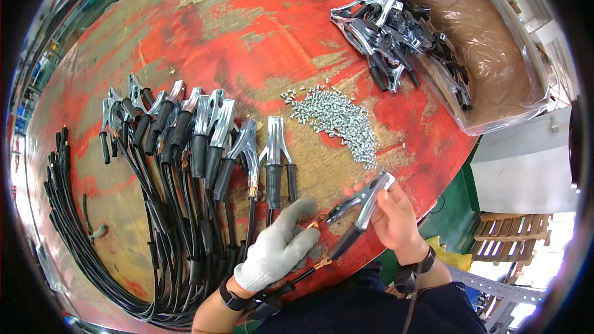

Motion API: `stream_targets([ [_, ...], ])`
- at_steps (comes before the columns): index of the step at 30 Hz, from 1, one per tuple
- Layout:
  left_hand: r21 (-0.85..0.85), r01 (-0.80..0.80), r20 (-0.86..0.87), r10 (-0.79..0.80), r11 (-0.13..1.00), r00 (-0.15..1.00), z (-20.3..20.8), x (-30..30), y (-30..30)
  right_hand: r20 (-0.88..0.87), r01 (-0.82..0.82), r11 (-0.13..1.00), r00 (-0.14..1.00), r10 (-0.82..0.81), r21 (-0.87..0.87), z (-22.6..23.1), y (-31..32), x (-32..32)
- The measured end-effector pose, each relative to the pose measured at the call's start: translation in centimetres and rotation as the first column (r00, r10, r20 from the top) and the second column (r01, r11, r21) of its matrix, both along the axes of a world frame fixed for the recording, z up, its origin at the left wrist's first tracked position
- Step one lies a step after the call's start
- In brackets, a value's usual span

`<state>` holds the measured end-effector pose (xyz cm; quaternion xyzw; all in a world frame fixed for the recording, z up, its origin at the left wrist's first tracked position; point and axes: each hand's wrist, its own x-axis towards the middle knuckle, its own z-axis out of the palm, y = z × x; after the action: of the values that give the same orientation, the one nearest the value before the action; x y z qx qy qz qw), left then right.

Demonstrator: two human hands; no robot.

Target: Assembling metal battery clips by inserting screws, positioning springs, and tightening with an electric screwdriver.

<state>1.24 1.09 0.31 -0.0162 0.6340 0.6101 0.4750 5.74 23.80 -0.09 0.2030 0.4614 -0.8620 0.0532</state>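
Head view of a worn red counter (247, 18). Lower centre-right of the frame: the bare right hand (396, 216) has its fingers closed around a metal spring clamp (362, 201) with dark insulated handles, held just above the counter edge. To its left, the left hand (278, 250), in a grey knit glove, has its fingers curled about the copper-tipped end of a black cable (309, 270); the exact grip is partly hidden.

Left of centre: a row of finished clamps (204, 130) with cables attached. Centre: a heap of small silver screws (334, 117). Upper right: loose clamps (390, 31) spilling from a lined cardboard box (495, 55).

The clamp looks rigid, fairly heavy and smooth on its bare metal jaws; the insulated handles offer the surer hold. The cable appears limp and is best gripped near its terminal.
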Motion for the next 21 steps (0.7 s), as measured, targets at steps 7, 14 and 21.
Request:
stream_targets([
  [7,-0.031,0.072,-0.315,-0.078,0.997,0.946,-0.7,1.0,0.8,-0.171,-0.061,0.997,0.983,0.07,0.057,0.2,-1.4,0.9],
  [14,-0.052,0.066,-0.209,-0.075,0.996,0.975,-0.2,0.4,1.0,-0.266,-0.096,0.991,0.957,0.117,0.092,0.6,-1.2,0.8],
  [21,-0.088,0.072,-0.114,-0.082,0.993,0.99,0.1,0.1,1.0,-0.269,-0.098,0.992,0.956,0.115,0.076,0.8,-1.4,0.7],
])
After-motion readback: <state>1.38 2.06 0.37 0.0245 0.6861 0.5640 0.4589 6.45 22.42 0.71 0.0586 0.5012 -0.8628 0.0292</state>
